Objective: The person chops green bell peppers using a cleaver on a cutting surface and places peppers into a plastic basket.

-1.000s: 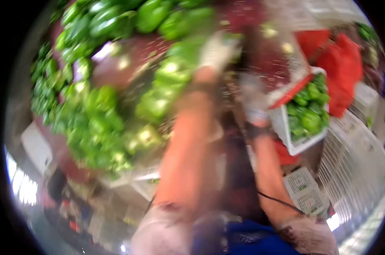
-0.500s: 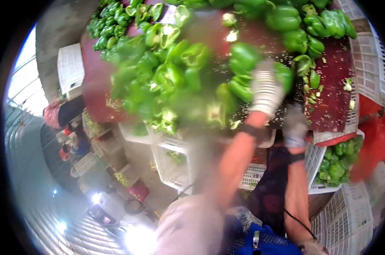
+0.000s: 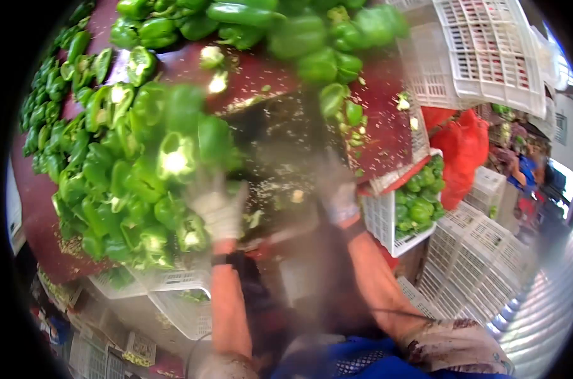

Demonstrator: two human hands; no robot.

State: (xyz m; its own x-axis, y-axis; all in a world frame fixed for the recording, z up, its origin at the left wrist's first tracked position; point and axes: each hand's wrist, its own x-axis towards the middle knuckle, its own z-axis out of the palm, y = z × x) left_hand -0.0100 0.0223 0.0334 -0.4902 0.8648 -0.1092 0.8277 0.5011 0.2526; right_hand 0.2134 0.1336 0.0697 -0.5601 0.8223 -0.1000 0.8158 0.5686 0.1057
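My left hand [image 3: 216, 207], in a pale glove, is open with its fingers spread against the near right edge of a pile of cut green bell peppers [image 3: 119, 180]. Some peppers show pale cores and seeds. A whole-looking pepper half [image 3: 214, 139] lies just beyond my fingertips. My right hand [image 3: 337, 192], also gloved, is over the near right side of a dark wet board [image 3: 280, 139] strewn with seeds. Motion blur smears its fingers, and I cannot make out anything in them.
More green peppers [image 3: 245, 16] lie along the far side of the red tabletop [image 3: 387, 136]. To the right are a white crate of peppers [image 3: 380, 221], a red bag [image 3: 460, 151] and stacked white crates [image 3: 476, 252]. Another white crate [image 3: 179, 306] sits below the table at left.
The view has turned rightward. My left hand has moved left across the board to the pile, and the peppers under it have left the board. My right hand stays near the board's right side.
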